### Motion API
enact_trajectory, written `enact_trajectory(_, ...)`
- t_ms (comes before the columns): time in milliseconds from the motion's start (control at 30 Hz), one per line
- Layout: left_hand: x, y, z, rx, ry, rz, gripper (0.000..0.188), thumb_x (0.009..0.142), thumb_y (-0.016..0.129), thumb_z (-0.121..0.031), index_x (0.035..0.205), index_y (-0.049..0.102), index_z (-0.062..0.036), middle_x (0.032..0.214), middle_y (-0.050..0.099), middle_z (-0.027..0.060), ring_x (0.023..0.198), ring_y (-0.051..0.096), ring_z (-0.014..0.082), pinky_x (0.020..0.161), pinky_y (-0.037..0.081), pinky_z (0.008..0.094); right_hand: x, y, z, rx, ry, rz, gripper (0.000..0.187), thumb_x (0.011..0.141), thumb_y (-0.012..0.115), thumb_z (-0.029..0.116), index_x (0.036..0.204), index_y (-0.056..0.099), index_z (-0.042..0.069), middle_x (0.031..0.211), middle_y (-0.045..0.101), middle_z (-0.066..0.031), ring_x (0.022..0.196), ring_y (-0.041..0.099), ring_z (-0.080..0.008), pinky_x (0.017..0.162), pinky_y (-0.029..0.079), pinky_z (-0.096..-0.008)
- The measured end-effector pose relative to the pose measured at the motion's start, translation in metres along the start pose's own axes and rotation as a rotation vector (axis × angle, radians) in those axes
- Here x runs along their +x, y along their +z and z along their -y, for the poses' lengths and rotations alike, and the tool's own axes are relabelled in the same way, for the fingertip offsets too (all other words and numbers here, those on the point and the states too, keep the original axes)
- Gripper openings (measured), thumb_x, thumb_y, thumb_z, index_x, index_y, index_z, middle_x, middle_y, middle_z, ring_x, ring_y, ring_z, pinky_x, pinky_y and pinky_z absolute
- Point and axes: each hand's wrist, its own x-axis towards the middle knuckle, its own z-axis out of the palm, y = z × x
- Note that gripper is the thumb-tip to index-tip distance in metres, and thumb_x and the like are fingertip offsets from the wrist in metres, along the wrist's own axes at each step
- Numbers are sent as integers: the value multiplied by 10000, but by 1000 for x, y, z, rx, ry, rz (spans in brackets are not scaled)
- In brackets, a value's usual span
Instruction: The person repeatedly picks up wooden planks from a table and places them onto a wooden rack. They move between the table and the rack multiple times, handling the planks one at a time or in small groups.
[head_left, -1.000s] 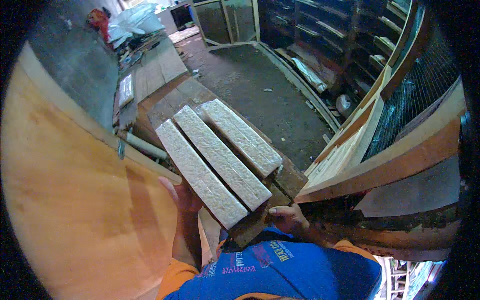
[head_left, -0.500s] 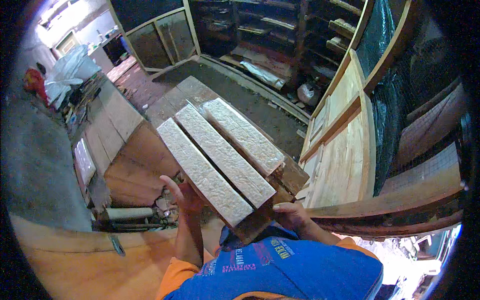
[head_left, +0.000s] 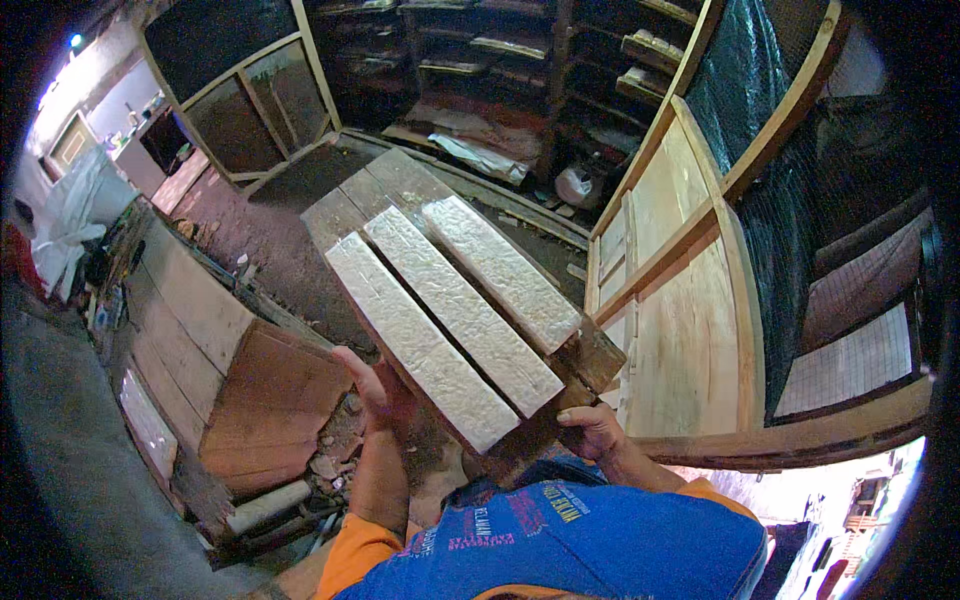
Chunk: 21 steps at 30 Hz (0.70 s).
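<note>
Three long white blocks [head_left: 460,310] lie side by side on a wooden board [head_left: 345,210] at the centre, their far ends pointing towards 11 o'clock. Each is a flat, straight-sided bar with a bumpy, slightly glossy top; narrow dark gaps part them. The board is worn, grey-brown and visibly grained at its far end.

At 8 o'clock the left hand [head_left: 378,392] bears the board's edge, thumb spread away from it; its fingers are hidden, so I cannot tell how they close. At 4 o'clock the right hand [head_left: 592,430] pinches the board's near corner, thumb on top.

Between 5 and 6 o'clock, a blue shirt [head_left: 600,530] with orange sleeves carries pink and yellow lettering.

Pale planks fill a timber frame [head_left: 735,290] at 3 o'clock, beside shiny black plastic sheeting [head_left: 785,290]. At 12 o'clock, dark shelves [head_left: 480,75] hold pale-edged boards. A rounded white bag [head_left: 575,187] sits at 1 o'clock, its contents hidden. At 9 o'clock stands a plank-topped surface [head_left: 190,300].
</note>
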Motion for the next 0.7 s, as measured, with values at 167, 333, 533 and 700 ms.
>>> enact_trajectory(167, 7, -7, -12, 241, -26, -84, 1233, 661, 376, -976, 1455, 432, -35, 1437, 515, 134, 1262, 506, 361, 1078, 396, 489, 12, -5, -11, 49, -63, 14, 478, 738, 653, -5, 1211, 586, -26, 1179, 657, -164, 1082, 638, -327, 989, 488, -470)
enact_trajectory(333, 13, 2, -6, 257, 37, -150, 1218, 658, 369, -979, 1413, 492, -31, 1386, 563, 141, 1239, 534, 358, 1057, 424, 469, 34, -38, -27, 113, -101, 47, 378, 731, 658, -33, 1109, 649, -45, 1090, 693, -156, 1027, 667, -296, 925, 541, -421)
enact_trajectory(533, 18, 6, 1, 245, 34, -78, 1240, 643, 377, -985, 1423, 488, -28, 1427, 525, 157, 1292, 486, 375, 1106, 366, 510, 46, -60, -40, -117, -224, 12, 411, 730, 657, -66, 1141, 644, -64, 1142, 685, -175, 1025, 678, -303, 922, 544, -452)
enact_trajectory(700, 15, -6, -11, 302, -77, 69, 1265, 641, 395, -981, 1471, 414, -26, 1491, 453, 142, 1348, 424, 357, 1147, 300, 512, 37, -68, -72, 24, -265, 45, 264, 696, 731, -22, 960, 748, -27, 1040, 728, -134, 1026, 684, -265, 909, 549, -399)
